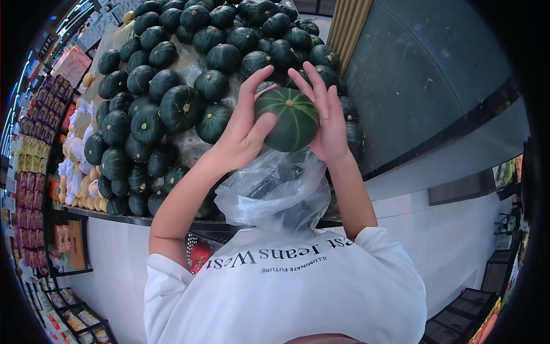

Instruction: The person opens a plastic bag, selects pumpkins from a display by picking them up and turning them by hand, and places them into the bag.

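Observation:
Between my two hands I hold a round dark green squash (289,123) with pale stripes, its stem facing up. My left hand (243,129) presses its left side, the thumb lying against the skin. On the right side, my right hand (329,123) cups it with the fingers pointing away from me. Just below the squash, a clear plastic bag (275,192) lies bunched against the front edge of the display, with dark green shapes showing through it. Many similar squashes (180,109) are piled beyond and to the left of my hands.
Yellowish produce in white foam nets (83,172) lies at the display's left end. A dark panel (412,74) stands to the right, beside wooden slats (348,28). Shelves of packaged goods (31,189) line the far left, and black crates (461,312) sit at lower right.

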Action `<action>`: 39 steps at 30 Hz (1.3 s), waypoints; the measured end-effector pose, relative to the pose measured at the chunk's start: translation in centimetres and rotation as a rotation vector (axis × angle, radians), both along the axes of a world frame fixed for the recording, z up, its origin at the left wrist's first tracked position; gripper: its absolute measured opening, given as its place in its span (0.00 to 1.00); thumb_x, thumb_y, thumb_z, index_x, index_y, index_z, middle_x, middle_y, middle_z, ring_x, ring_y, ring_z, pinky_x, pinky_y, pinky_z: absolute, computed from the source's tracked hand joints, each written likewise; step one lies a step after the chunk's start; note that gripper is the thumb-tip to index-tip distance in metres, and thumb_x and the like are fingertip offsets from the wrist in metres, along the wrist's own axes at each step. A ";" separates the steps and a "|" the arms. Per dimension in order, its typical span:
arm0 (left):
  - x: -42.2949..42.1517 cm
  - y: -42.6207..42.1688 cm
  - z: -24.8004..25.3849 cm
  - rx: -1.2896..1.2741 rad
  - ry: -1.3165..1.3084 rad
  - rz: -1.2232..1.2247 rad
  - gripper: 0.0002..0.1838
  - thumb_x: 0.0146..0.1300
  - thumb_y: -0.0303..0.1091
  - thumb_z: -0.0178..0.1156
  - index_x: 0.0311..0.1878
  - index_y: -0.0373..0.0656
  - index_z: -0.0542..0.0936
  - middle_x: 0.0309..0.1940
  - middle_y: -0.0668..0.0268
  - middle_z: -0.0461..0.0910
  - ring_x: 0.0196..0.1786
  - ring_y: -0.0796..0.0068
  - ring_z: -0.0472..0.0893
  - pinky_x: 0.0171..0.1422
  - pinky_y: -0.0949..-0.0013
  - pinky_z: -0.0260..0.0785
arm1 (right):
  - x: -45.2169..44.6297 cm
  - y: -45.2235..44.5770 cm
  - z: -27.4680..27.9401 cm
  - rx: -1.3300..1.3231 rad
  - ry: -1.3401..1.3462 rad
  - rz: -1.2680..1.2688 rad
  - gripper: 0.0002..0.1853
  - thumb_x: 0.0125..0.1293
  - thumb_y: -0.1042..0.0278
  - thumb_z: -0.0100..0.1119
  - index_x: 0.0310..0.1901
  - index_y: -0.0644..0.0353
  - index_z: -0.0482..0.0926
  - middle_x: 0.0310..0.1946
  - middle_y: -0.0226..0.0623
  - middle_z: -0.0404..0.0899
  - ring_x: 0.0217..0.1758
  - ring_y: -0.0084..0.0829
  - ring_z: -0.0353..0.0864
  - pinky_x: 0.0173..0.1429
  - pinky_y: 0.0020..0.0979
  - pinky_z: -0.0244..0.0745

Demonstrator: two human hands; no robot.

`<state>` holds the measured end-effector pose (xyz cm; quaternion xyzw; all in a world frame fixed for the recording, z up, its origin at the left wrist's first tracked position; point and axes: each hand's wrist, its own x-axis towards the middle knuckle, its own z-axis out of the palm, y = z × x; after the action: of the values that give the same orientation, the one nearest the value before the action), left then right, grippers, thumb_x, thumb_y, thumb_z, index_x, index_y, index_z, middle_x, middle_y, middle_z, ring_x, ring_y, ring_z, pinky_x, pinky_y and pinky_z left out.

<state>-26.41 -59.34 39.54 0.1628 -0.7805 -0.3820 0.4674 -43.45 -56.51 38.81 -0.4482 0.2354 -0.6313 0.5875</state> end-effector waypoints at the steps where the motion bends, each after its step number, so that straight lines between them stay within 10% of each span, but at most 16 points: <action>1: 0.2 0.2 0.2 -0.023 -0.072 0.005 0.36 0.69 0.42 0.50 0.73 0.39 0.48 0.70 0.52 0.54 0.69 0.59 0.62 0.72 0.58 0.53 | 0.1 0.1 0.0 -0.004 -0.004 0.005 0.35 0.75 0.39 0.21 0.75 0.52 0.45 0.75 0.42 0.48 0.72 0.37 0.60 0.73 0.37 0.57; 9: 1.3 5.2 -0.2 0.220 0.047 0.023 0.48 0.60 0.58 0.60 0.73 0.40 0.49 0.70 0.50 0.53 0.70 0.61 0.61 0.72 0.59 0.54 | -0.2 3.2 0.9 0.046 0.135 0.210 0.36 0.74 0.38 0.20 0.76 0.52 0.41 0.75 0.45 0.48 0.73 0.38 0.58 0.74 0.37 0.55; 14: 1.6 8.3 -0.9 0.461 0.060 0.021 0.34 0.68 0.44 0.50 0.71 0.40 0.51 0.68 0.51 0.57 0.68 0.64 0.61 0.72 0.61 0.51 | -0.8 4.9 0.6 0.066 0.413 0.284 0.38 0.73 0.35 0.21 0.76 0.51 0.40 0.75 0.44 0.47 0.75 0.36 0.53 0.76 0.36 0.48; 26: 0.7 10.4 -6.6 0.556 0.003 0.128 0.39 0.66 0.33 0.54 0.74 0.45 0.43 0.68 0.50 0.54 0.69 0.62 0.57 0.73 0.59 0.49 | -0.2 5.3 -4.5 0.199 0.534 0.146 0.37 0.74 0.37 0.25 0.75 0.54 0.44 0.72 0.51 0.54 0.75 0.38 0.53 0.75 0.35 0.47; 39: 1.4 12.0 -11.6 0.423 -0.037 0.208 0.40 0.65 0.43 0.58 0.71 0.35 0.51 0.68 0.47 0.57 0.70 0.53 0.61 0.73 0.57 0.52 | 1.0 6.5 -6.9 0.109 0.403 0.063 0.39 0.73 0.37 0.33 0.74 0.60 0.47 0.70 0.51 0.57 0.72 0.42 0.61 0.70 0.38 0.60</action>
<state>-24.99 -47.33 27.90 0.3437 -0.6704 -0.4838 0.4455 -42.48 -50.01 31.96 -0.5401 0.3677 -0.4966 0.5714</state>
